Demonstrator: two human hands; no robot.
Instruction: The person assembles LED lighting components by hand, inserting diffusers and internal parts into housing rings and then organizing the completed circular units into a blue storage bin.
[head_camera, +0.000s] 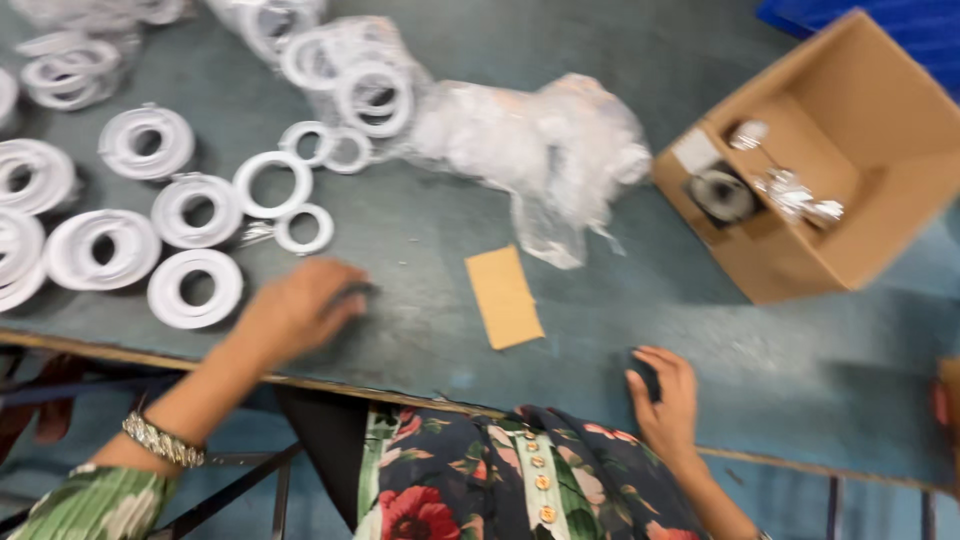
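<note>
While both hands curl shut, left hand (300, 305) and right hand (662, 395) each grip a small dark part (645, 375).

Left hand (300, 308) palm down, fingers curled, forearm reaching forward from lower left, bracelet on wrist. Right hand (665, 400) lower, near body, fingers bent, thumb side inward.

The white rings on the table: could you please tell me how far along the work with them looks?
Looks done: flat white rings lie in rows at the left of the table. In hand: the left hand rests on a small dark piece; the right hand holds another dark piece. Left: more rings remain in plastic bags, and metal parts sit in the cardboard box.
</note>
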